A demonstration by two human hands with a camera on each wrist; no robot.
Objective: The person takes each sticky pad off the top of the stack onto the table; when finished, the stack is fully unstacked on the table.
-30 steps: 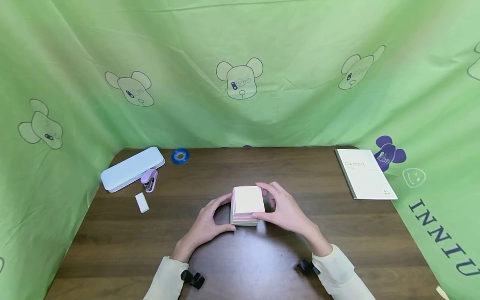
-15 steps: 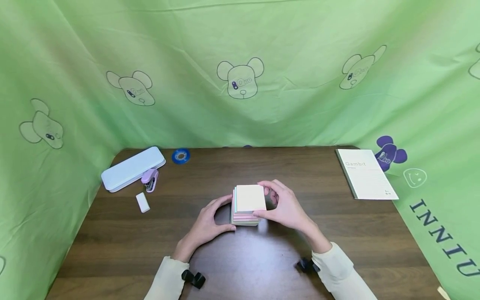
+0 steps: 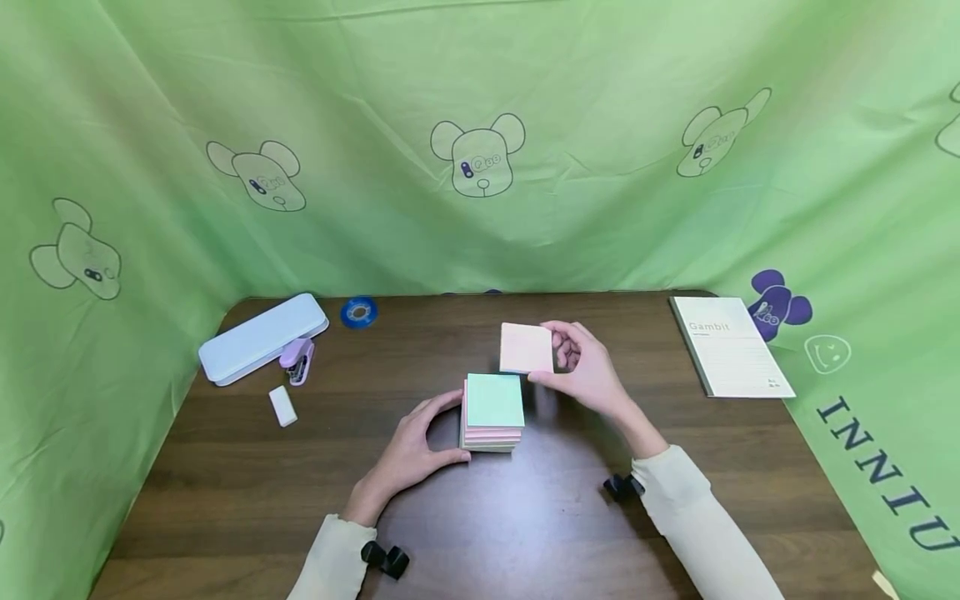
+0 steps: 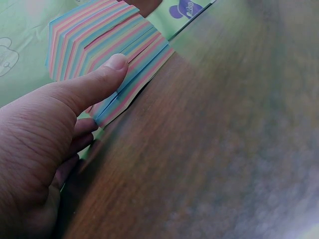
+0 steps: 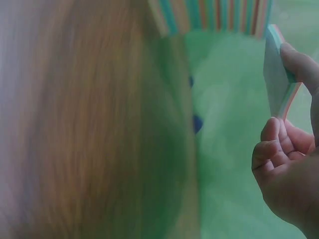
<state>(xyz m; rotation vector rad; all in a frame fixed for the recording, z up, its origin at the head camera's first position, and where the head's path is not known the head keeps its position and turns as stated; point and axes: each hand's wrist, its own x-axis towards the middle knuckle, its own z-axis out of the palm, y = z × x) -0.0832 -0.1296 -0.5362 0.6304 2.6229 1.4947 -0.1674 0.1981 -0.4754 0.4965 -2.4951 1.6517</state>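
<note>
A tall stack of sticky notes (image 3: pixel 495 402) in pink, green and yellow layers stands on the table, a mint-green sheet on top. My left hand (image 3: pixel 408 446) grips the stack from its left side; in the left wrist view the thumb (image 4: pixel 97 82) presses on the striped front face of the paper stack (image 4: pixel 134 37). Above and behind the stack's right side, my right hand (image 3: pixel 588 373) pinches a thin sticky note pad (image 3: pixel 527 348) with a pale pink top between thumb and fingers. From the right wrist view, that pad (image 5: pixel 276 74) is held apart from the stack.
At the back left lie a light blue pencil case (image 3: pixel 262 337), a purple stapler (image 3: pixel 297 360), a white eraser (image 3: pixel 282 406) and a blue tape roll (image 3: pixel 359 312). A white notebook (image 3: pixel 731 346) lies at the back right. A green curtain (image 3: pixel 480 242) borders the table.
My right hand has lifted the top pad off the stack and carried it back and to the right, uncovering the mint-green sheet. My left hand has stayed at the stack.
</note>
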